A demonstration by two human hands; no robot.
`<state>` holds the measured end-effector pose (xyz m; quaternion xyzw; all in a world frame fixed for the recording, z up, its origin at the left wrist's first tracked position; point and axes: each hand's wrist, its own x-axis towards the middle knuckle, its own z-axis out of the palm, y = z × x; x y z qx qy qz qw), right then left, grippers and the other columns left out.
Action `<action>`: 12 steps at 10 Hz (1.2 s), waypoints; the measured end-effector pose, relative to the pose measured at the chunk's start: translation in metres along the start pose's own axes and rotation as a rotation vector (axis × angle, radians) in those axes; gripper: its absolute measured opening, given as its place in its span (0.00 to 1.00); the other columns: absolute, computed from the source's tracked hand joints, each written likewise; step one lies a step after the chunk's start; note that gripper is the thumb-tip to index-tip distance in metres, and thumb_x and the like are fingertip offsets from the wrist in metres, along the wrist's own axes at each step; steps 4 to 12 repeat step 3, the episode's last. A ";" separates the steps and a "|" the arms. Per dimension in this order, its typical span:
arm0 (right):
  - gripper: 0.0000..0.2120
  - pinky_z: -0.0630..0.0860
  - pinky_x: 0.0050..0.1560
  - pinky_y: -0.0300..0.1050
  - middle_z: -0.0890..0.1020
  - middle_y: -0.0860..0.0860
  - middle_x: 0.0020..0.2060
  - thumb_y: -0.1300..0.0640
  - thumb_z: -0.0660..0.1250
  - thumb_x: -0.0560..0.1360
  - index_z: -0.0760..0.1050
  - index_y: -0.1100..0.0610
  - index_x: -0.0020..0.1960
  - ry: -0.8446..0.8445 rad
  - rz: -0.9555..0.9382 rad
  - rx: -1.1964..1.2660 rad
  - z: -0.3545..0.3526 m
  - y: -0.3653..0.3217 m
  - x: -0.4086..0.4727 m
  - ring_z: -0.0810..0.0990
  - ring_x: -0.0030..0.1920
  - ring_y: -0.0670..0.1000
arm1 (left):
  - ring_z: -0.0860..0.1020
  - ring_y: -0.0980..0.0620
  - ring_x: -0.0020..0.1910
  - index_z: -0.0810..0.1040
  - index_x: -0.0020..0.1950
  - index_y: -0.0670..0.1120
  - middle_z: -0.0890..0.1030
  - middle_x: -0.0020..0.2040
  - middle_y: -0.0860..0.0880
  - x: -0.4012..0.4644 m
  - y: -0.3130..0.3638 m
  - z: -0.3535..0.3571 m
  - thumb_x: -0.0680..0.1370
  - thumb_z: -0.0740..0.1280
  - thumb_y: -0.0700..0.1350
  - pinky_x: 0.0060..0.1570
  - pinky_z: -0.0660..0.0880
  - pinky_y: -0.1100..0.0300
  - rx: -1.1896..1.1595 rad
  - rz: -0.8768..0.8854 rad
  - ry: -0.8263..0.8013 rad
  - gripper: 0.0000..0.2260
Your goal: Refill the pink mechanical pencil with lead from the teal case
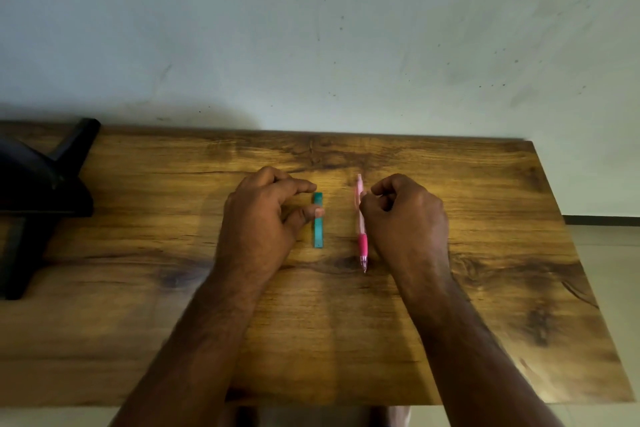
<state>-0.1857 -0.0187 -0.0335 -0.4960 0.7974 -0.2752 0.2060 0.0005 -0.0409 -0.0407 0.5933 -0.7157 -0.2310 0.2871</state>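
Teal case (318, 220) and pink mechanical pencil (361, 222) lie parallel, near each other, on the wooden surface (485, 253). Left hand (263, 218): fingers part-curled and released, thumb tip touching the case's left edge. Right hand (405, 218): fingers loosely curled, fingertips against the pencil's right side; whether they grip it cannot be told.

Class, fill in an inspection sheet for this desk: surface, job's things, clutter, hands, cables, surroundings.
Surface: wooden table, bare grain, dark knots.
Job's things: teal lead case and pink mechanical pencil lie side by side, apart, tip toward the person.
Clutter: black object at the table's left end.
Hands: left hand, fingers at the case; right hand, fingers at the pencil; neither lifted.
Cables: nothing seen.
Surroundings: marked pale wall; tiled floor to the right.
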 end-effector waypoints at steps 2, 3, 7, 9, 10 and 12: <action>0.13 0.78 0.45 0.45 0.84 0.49 0.54 0.50 0.70 0.80 0.79 0.53 0.62 0.125 -0.169 0.006 -0.008 -0.001 0.004 0.82 0.51 0.49 | 0.70 0.53 0.69 0.82 0.68 0.51 0.77 0.67 0.50 0.000 0.006 -0.006 0.78 0.71 0.56 0.62 0.74 0.53 0.030 -0.024 0.081 0.20; 0.19 0.77 0.57 0.48 0.81 0.53 0.63 0.49 0.68 0.81 0.75 0.55 0.69 0.137 -0.227 -0.005 -0.016 -0.010 -0.002 0.79 0.63 0.54 | 0.66 0.50 0.75 0.77 0.73 0.52 0.73 0.75 0.50 -0.002 0.016 -0.014 0.80 0.69 0.57 0.68 0.70 0.52 0.077 -0.060 0.078 0.22; 0.19 0.77 0.57 0.48 0.81 0.53 0.63 0.49 0.68 0.81 0.75 0.55 0.69 0.137 -0.227 -0.005 -0.016 -0.010 -0.002 0.79 0.63 0.54 | 0.66 0.50 0.75 0.77 0.73 0.52 0.73 0.75 0.50 -0.002 0.016 -0.014 0.80 0.69 0.57 0.68 0.70 0.52 0.077 -0.060 0.078 0.22; 0.19 0.77 0.57 0.48 0.81 0.53 0.63 0.49 0.68 0.81 0.75 0.55 0.69 0.137 -0.227 -0.005 -0.016 -0.010 -0.002 0.79 0.63 0.54 | 0.66 0.50 0.75 0.77 0.73 0.52 0.73 0.75 0.50 -0.002 0.016 -0.014 0.80 0.69 0.57 0.68 0.70 0.52 0.077 -0.060 0.078 0.22; 0.19 0.77 0.57 0.48 0.81 0.53 0.63 0.49 0.68 0.81 0.75 0.55 0.69 0.137 -0.227 -0.005 -0.016 -0.010 -0.002 0.79 0.63 0.54 | 0.66 0.50 0.75 0.77 0.73 0.52 0.73 0.75 0.50 -0.002 0.016 -0.014 0.80 0.69 0.57 0.68 0.70 0.52 0.077 -0.060 0.078 0.22; 0.19 0.77 0.57 0.48 0.81 0.53 0.63 0.49 0.68 0.81 0.75 0.55 0.69 0.137 -0.227 -0.005 -0.016 -0.010 -0.002 0.79 0.63 0.54 | 0.66 0.50 0.75 0.77 0.73 0.52 0.73 0.75 0.50 -0.002 0.016 -0.014 0.80 0.69 0.57 0.68 0.70 0.52 0.077 -0.060 0.078 0.22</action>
